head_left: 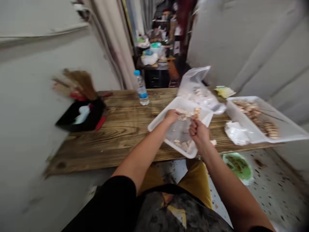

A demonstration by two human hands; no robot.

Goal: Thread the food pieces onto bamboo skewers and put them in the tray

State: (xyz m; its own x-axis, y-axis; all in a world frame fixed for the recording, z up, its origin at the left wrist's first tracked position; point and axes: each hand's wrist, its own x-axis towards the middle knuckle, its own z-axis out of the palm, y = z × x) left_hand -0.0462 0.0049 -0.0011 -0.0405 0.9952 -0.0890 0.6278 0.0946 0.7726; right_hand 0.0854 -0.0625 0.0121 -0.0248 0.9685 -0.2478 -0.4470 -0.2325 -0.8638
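Note:
The picture is smeared by motion. A white tray (pixel 156 120) with pale food pieces sits on a wooden table (pixel 116 132). My left hand (pixel 172 116) reaches into this tray, fingers curled on pale pieces (pixel 184 113). My right hand (pixel 198 131) is over the tray's right part, fingers pinched together; what they hold is too blurred to name. A clear plastic bag (pixel 196 85) with pale pieces lies behind the tray.
A second white tray (pixel 287 129) with skewered food stands at the right. A water bottle (pixel 142 88) stands at the back. A black box with a broom (pixel 79 109) is at the left. A green bowl (pixel 238 166) sits on the floor. Crumpled plastic (pixel 236 133) lies between trays.

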